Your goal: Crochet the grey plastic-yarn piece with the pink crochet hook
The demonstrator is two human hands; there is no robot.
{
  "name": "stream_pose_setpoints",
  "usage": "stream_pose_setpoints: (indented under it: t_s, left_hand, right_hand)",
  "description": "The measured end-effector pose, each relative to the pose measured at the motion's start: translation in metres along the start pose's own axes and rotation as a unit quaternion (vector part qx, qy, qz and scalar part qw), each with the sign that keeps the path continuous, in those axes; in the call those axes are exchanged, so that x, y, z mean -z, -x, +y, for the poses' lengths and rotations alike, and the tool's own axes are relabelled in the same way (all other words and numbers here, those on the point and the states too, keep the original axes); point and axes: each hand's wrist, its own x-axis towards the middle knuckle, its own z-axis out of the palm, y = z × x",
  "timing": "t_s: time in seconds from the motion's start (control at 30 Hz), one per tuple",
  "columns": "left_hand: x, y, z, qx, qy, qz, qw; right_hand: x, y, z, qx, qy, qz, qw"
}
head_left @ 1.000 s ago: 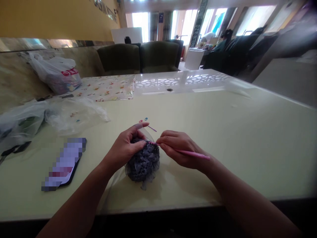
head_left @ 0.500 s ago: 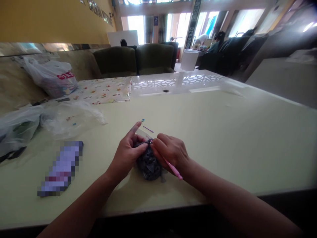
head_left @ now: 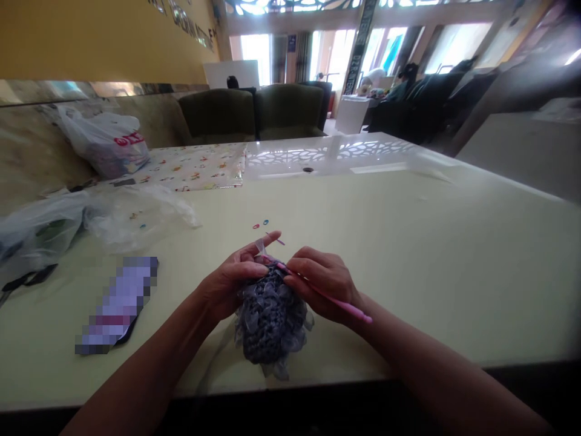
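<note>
A dark grey crocheted piece with frilly pale edges hangs over the near part of the pale table. My left hand grips its upper left edge, index finger stretched out with a thin strand over it. My right hand is closed round a pink crochet hook, whose tip goes into the top of the piece between both hands.
Small coloured stitch markers and a purple needle lie just beyond my hands. A phone lies to the left, crumpled clear plastic bags and a white shopping bag farther left. A patterned sheet lies beyond. Armchairs and people are in the background.
The crocheted piece has been lifted and turned, so more of it hangs toward me. My right hand drew back a little, the hook now pointing out to the lower right.
</note>
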Motion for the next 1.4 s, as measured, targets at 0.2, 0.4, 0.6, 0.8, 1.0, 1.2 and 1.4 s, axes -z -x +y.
stream_pose_setpoints:
  t_s: [0.2, 0.4, 0.6, 0.8, 1.0, 1.2, 1.4]
  left_hand:
    - [0.005, -0.001, 0.008, -0.069, -0.057, 0.047, 0.995]
    - [0.006, -0.004, 0.005, -0.096, -0.114, 0.062, 0.987]
    - [0.005, -0.003, 0.006, -0.138, -0.194, 0.085, 0.968]
    - [0.006, -0.004, 0.002, -0.139, -0.232, 0.074, 0.960]
    - [0.000, -0.005, -0.011, -0.082, -0.150, 0.029, 0.985]
    - [0.002, -0.004, -0.008, -0.128, -0.320, 0.061, 0.937]
    - [-0.002, -0.006, -0.019, -0.112, -0.122, 0.048, 0.985]
  right_hand:
    - [0.010, -0.007, -0.003, -0.090, -0.122, -0.005, 0.988]
    - [0.012, -0.009, 0.000, -0.227, -0.244, -0.011, 0.943]
    - [0.011, -0.006, 0.003, -0.278, -0.276, 0.007, 0.920]
    - [0.004, -0.006, 0.006, -0.272, -0.294, -0.009, 0.916]
    - [-0.005, -0.004, 0.002, -0.137, -0.155, 0.026, 0.978]
    - [-0.008, 0.004, -0.004, -0.182, -0.064, 0.088, 0.977]
    - [-0.015, 0.007, -0.008, -0.182, -0.068, 0.088, 0.977]
